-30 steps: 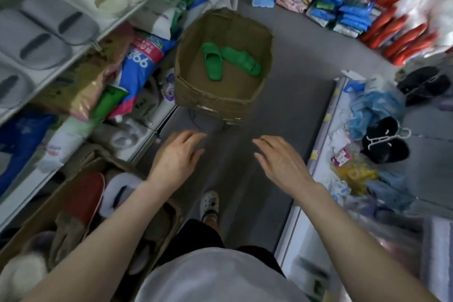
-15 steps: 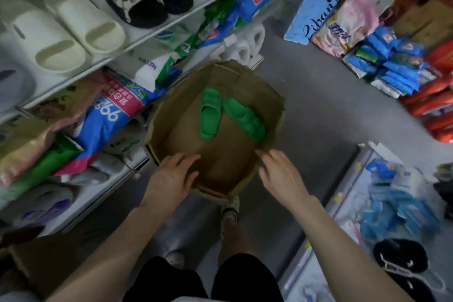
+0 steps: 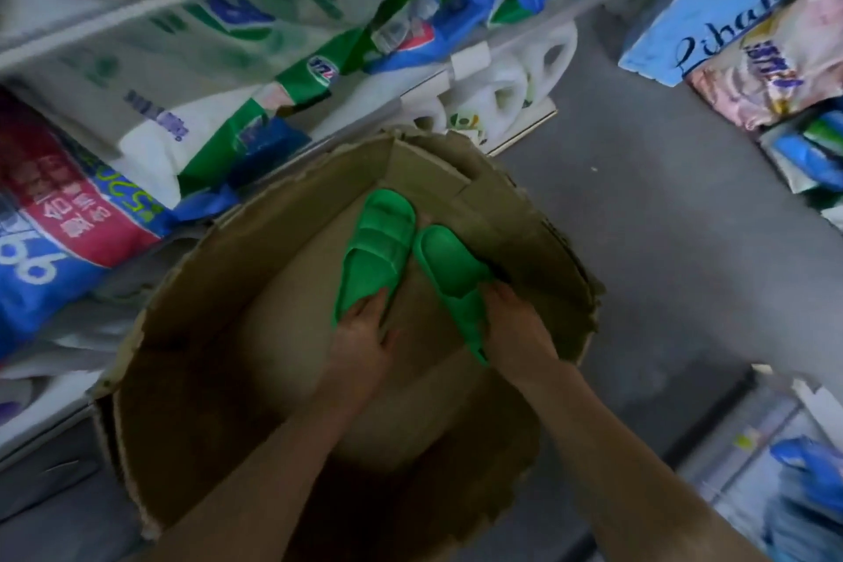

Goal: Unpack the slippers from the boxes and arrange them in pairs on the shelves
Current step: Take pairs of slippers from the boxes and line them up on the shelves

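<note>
Two green slippers lie on the bottom of an open cardboard box [image 3: 191,361] on the floor. My left hand [image 3: 362,342] reaches into the box and grips the near end of the left green slipper [image 3: 376,249]. My right hand [image 3: 515,333] grips the right green slipper [image 3: 449,262] along its right side, near the box's right wall. Both forearms pass over the box's near rim. The fingertips of both hands are partly hidden by the slippers.
A shelf unit [image 3: 137,9] on the left carries bagged goods and white jugs [image 3: 511,82] on its lower levels. More packages [image 3: 748,27] lie on the grey floor [image 3: 675,269] at the upper right. A low display with blue items [image 3: 807,470] stands at the lower right.
I have come closer to the box and leaned over it. Both hands went from hovering at the near rim down into the box and took hold of the two green slippers.
</note>
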Demonstrator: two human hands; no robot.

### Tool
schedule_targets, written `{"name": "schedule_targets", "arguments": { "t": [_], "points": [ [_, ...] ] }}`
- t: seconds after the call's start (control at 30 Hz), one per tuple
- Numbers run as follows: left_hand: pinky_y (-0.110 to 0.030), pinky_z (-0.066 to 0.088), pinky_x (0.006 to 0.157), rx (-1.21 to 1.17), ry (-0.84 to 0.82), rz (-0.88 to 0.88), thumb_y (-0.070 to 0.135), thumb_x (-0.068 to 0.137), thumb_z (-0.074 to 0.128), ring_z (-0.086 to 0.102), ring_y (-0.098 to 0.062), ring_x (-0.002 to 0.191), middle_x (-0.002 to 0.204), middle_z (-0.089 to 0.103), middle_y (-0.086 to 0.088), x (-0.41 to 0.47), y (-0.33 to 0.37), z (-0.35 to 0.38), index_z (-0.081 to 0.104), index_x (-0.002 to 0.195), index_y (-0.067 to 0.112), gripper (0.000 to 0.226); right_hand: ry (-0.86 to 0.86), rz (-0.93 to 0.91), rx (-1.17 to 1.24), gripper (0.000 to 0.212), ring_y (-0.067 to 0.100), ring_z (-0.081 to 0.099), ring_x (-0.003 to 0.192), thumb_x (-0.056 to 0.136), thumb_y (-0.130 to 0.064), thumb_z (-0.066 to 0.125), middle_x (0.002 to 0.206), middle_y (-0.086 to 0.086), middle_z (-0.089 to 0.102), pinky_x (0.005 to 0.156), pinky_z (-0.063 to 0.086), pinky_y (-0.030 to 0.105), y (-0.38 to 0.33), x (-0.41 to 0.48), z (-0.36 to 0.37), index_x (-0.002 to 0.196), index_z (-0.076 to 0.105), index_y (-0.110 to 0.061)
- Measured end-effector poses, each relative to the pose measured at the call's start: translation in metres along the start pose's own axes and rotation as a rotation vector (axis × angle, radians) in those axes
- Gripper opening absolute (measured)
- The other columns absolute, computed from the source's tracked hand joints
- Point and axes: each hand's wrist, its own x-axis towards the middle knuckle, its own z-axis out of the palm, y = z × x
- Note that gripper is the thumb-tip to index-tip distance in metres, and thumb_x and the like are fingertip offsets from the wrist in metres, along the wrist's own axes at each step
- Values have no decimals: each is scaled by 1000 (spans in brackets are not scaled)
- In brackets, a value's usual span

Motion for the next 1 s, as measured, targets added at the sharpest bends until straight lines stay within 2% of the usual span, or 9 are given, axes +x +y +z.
{"name": "schedule_targets", "arguments": {
  "t": [0.1,0.17,0.3,0.37,0.63,0.73,0.83,0.93,1.0],
  "points": [
    [-32,41,100,-250,59,-227,34,94,58,53,-29,123,137,53,-15,53,9,26,38,144,8,60,-62,-14,-105,72,28,22,146,95,-11,53,162,2,10,117,26,38,3,33,19,155,14,-21],
    [-31,40,97,-352,107,-353,35,95,55,53,-30,123,136,55,-15,84,15,35,43,141,7,55,-93,9,-132,71,28,12,149,95,-11,52,162,-1,6,118,27,42,3,46,28,154,15,-25],
    [-36,42,101,-630,225,-576,34,95,56,54,-33,120,131,58,-18,131,10,42,54,131,5,47,-88,31,-147,59,31,18,145,94,-10,52,157,0,16,110,38,44,0,58,37,146,33,-31],
    [-40,43,101,-664,240,-613,32,95,56,55,-35,119,130,58,-19,140,3,43,53,131,3,46,-80,35,-145,47,32,23,141,96,-11,49,153,2,23,106,41,44,-2,61,35,138,42,-30],
    [-43,42,93,-158,109,-439,26,101,43,56,-43,112,127,57,-28,47,-47,4,39,141,6,45,-48,68,-156,28,31,47,121,99,-27,48,147,6,28,95,44,38,-1,47,13,127,49,-30],
    [-40,52,87,52,101,-152,30,96,44,67,-38,94,108,69,-21,3,-74,6,52,134,15,42,-45,22,-180,23,35,43,122,98,-31,50,141,4,33,97,40,39,-7,51,13,120,51,-35],
    [-35,44,87,338,56,95,35,86,40,67,-29,76,84,72,-6,-2,-94,17,56,118,28,37,-56,-97,-106,16,37,41,122,93,-31,57,132,3,42,95,38,41,-28,61,18,109,55,-34],
    [-35,49,86,378,30,104,38,86,39,62,-29,77,79,69,-4,17,-92,13,69,111,30,39,-10,-248,-26,17,34,48,116,88,-32,61,124,2,47,88,34,38,-56,73,27,104,56,-33],
    [-36,51,83,265,93,88,32,87,53,59,-32,87,87,64,-7,24,-89,10,70,112,27,31,28,-276,44,34,35,48,116,86,-30,65,132,3,43,93,35,38,-67,77,32,118,54,-32]
  ]
}}
